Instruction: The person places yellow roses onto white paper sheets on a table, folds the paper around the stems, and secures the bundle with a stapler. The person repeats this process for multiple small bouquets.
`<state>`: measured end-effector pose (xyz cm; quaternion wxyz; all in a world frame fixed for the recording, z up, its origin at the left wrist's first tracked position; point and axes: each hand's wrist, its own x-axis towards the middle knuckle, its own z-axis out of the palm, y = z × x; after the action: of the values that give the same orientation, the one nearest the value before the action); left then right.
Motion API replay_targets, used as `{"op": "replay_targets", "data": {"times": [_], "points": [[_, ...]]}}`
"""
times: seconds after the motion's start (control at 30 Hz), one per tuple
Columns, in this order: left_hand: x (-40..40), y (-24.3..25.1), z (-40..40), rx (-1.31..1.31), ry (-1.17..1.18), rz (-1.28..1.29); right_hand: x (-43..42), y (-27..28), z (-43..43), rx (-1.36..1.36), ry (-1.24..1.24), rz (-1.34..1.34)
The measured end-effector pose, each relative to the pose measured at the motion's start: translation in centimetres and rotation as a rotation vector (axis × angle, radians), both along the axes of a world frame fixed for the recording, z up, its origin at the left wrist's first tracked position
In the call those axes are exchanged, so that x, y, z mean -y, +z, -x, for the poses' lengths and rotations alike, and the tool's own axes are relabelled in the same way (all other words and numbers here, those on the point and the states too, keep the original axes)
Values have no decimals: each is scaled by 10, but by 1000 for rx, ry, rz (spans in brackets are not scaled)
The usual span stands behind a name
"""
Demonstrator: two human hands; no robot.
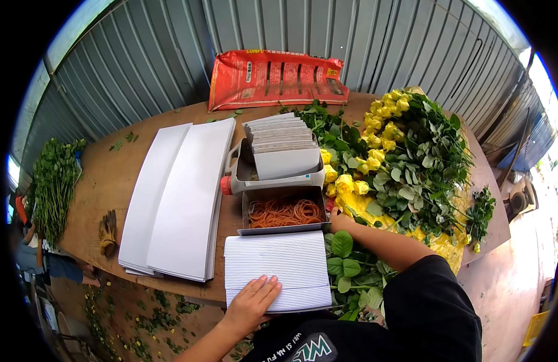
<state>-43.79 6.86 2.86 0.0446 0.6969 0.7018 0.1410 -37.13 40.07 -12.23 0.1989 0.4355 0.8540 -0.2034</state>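
My left hand (253,299) rests with its fingers together on a ribbed white corrugated sheet (279,262) at the table's near edge. My right hand (339,220) is beside the right wall of a box of orange rubber bands (285,213), close to the yellow roses (344,183); its fingertips are partly hidden, so what it touches cannot be told. Behind the rubber bands, a cut-open plastic jug (279,183) with a red cap holds a stack of cardboard pieces (285,156). Leafy rose stems (346,262) lie under and beside my right forearm.
White cardboard sheets (184,194) lie left of the jug, with a work glove (108,234) farther left. Green stems (57,190) stand at the table's left end, near another person. A red sack (279,79) leans on the metal wall. Leaves litter the floor.
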Motion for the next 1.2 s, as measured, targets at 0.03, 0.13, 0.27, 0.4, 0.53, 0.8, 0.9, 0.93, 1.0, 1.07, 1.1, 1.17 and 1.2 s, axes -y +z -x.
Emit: {"op": "replay_targets", "data": {"times": [0.03, 0.13, 0.27, 0.4, 0.53, 0.8, 0.9, 0.93, 1.0, 1.07, 1.1, 1.17, 1.2], "points": [[0, 0, -1, 26, 16, -3, 6, 6, 0, 1, -36, 9], [2, -1, -2, 31, 33, 5, -1, 7, -1, -30, 84, 33], [-3, 4, -4, 20, 20, -11, -39, 62, -33, -358, 210, 74], [2, 1, -1, -3, 17, -13, -71, 127, -59, -1092, -124, 395], [1, -2, -1, 6, 7, -30, -61, 176, -81, -1599, -226, 972], [4, -8, 5, 35, -23, -92, 84, 207, -122, -565, 59, 759], [7, -15, 6, 34, -34, -99, 130, 234, -135, -157, 43, 479], [6, -17, 8, 43, -40, -117, 140, 234, -137, -112, 60, 445], [5, -20, 7, 66, -47, -156, 152, 228, -146, -97, 100, 387], [5, -28, 9, -2, -76, -199, 155, 209, -154, -168, 151, 344], [6, -31, 10, -39, -90, -215, 156, 205, -150, -166, 122, 375], [6, -32, 10, -30, -102, -225, 157, 203, -138, -160, 69, 437], [7, -33, 10, -30, -102, -226, 161, 203, -133, -97, 63, 321]]}}
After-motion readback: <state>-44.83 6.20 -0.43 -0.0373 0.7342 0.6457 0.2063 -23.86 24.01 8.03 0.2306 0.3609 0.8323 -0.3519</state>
